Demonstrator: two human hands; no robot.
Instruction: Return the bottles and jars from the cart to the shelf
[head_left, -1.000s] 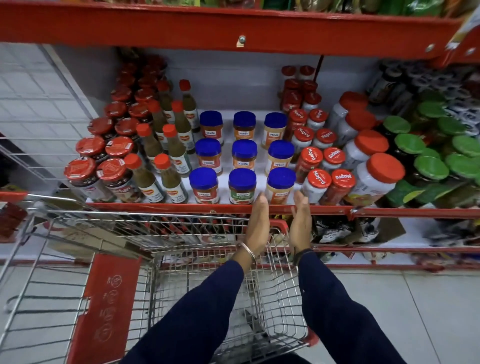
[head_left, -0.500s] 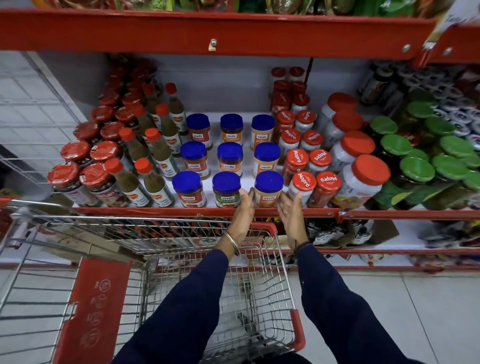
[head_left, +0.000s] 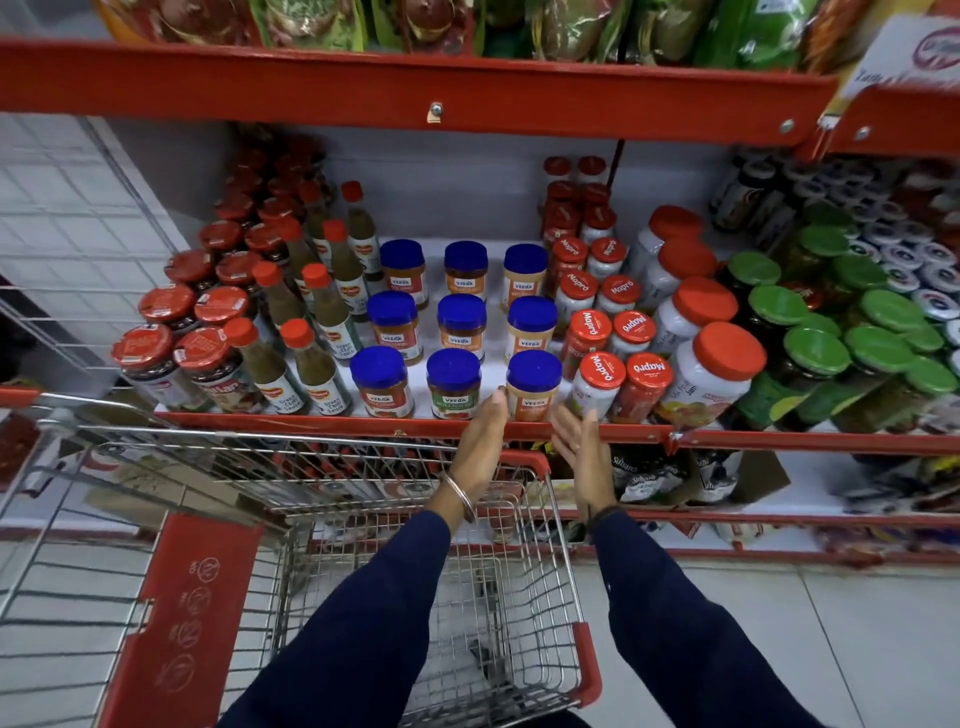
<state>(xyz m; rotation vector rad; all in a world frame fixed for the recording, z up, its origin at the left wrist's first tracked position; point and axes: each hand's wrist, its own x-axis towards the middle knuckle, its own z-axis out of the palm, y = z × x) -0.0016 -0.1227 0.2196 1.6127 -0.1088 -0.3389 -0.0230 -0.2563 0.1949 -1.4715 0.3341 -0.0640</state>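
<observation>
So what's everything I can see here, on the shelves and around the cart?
Blue-lidded jars: nine, three rows of three, shelf middle.
Green chilli sauce bottles: orange-red caps, about nine, left of the blue lids.
Dark jars: red lids, many, far left.
Mapro jars: red lids, many, right of the blue lids.
Big white jam jars: orange lids, about five, further right.
Green-lidded jars: many, far right.
Packets: mixed colours, top shelf.
Dark pouches: several, lower shelf.
Cart: one, steel wire with red trim, below the shelf; no bottles or jars visible inside.
Left hand: open, fingertips at the front blue-lidded jars.
Right hand: open, holding nothing.
</observation>
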